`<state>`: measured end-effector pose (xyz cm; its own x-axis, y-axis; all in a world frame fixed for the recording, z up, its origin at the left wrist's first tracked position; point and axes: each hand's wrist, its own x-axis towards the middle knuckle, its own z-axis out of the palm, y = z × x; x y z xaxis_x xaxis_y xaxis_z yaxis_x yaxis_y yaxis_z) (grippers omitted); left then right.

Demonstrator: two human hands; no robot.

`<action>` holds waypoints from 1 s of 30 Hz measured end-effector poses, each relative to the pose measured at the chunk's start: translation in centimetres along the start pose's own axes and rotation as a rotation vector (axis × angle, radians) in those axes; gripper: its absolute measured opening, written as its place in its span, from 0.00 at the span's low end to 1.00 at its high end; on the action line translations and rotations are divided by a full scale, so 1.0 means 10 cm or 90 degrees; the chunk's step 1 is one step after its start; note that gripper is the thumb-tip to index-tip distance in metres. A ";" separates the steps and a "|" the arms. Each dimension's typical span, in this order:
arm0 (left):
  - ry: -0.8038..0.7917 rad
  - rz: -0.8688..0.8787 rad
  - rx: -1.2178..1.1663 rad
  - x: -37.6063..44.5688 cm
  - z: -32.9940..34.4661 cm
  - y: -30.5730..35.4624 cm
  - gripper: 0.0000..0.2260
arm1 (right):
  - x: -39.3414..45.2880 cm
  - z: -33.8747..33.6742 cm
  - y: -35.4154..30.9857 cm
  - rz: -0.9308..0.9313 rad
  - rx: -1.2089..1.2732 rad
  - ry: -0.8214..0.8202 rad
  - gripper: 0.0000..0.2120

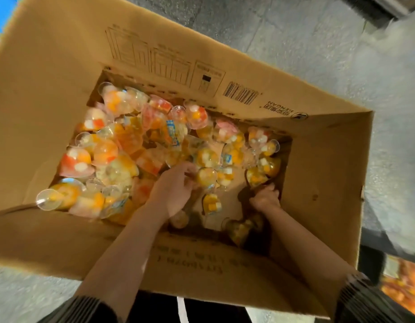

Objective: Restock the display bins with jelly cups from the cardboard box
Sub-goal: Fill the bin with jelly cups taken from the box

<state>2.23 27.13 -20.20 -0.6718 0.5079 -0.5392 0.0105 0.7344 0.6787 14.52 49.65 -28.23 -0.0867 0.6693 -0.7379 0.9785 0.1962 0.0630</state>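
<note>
A: Reaching into the cardboard box [50, 73], the left hand [176, 190] has loosely curled fingers touching a jelly cup [206, 177] at its three o'clock; a firm grip isn't clear.

B: And the right hand [266, 198]?

A: Fisted by the box's four o'clock corner; what it holds, I cannot tell. Better to scoop from the heaped jelly cups [122, 145] at nine o'clock.

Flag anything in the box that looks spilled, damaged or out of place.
Nothing stands out as damaged or spilled. The clear plastic jelly cups lie jumbled at all angles in the brown cardboard box, loosely heaped toward its left side; motion blur hides fine detail.
</note>
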 end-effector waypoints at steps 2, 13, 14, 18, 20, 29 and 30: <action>0.032 -0.029 -0.077 0.06 -0.03 -0.04 0.13 | 0.04 0.03 0.02 0.006 0.029 0.007 0.41; 0.072 -0.213 -0.299 0.10 -0.14 -0.19 0.14 | -0.23 0.15 0.03 -0.122 0.130 -0.005 0.46; 0.041 -0.231 -0.284 0.07 -0.15 -0.21 0.12 | -0.34 0.13 0.01 -0.141 0.172 -0.033 0.46; -0.145 -0.248 -0.332 -0.19 -0.21 -0.06 0.24 | -0.91 0.02 -0.04 -0.308 0.287 -0.245 0.30; -0.209 -0.213 -0.360 -0.28 -0.23 -0.02 0.36 | -1.19 0.00 -0.13 -0.376 0.359 -0.346 0.23; 0.154 -0.133 -0.223 -0.27 -0.34 -0.06 0.50 | -1.00 0.10 -0.46 -0.322 0.247 -0.321 0.20; 0.181 -0.140 -0.182 -0.25 -0.35 -0.08 0.50 | -0.91 0.20 -0.51 -0.289 0.200 -0.297 0.17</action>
<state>1.35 23.71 -17.65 -0.8123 0.1799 -0.5548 -0.3337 0.6368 0.6951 10.66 41.09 -23.19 -0.4774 0.1813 -0.8598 0.8785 0.1201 -0.4625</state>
